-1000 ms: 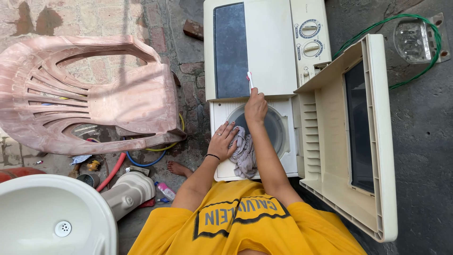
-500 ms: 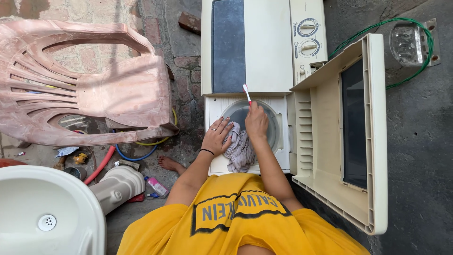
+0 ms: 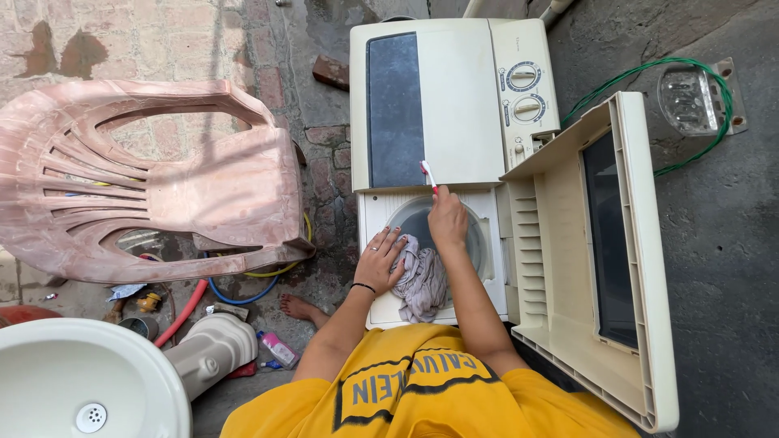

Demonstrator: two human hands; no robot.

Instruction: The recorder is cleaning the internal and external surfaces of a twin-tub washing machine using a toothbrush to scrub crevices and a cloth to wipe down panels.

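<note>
Right hand (image 3: 447,219) is clenched around a toothbrush (image 3: 428,176), handle in the fist, white-and-red head pointing away from the body toward the far rim of the tub (image 3: 479,235). Grip is low on the handle, probably so the bristles can be pressed into the seam where the closed lid (image 3: 430,105) meets the tub opening; actual bristle contact cannot be confirmed at this size.

Left hand (image 3: 380,261) lies flat, fingers spread, pressing on a grey cloth (image 3: 422,280). Cloth is draped over the near rim of the tub, partly inside, partly hanging on the washer's (image 3: 487,292) front edge; the palm seems to pin it in place.

Tub: round, pale wall visible, no other contents seen besides the cloth's end.

Second lid (image 3: 617,243) is swung open to the right, standing on edge, leaving the tub accessible.

Left of washer: overturned pink chair (image 3: 162,178), hoses (image 3: 219,284), white basin (image 3: 81,381).
</note>
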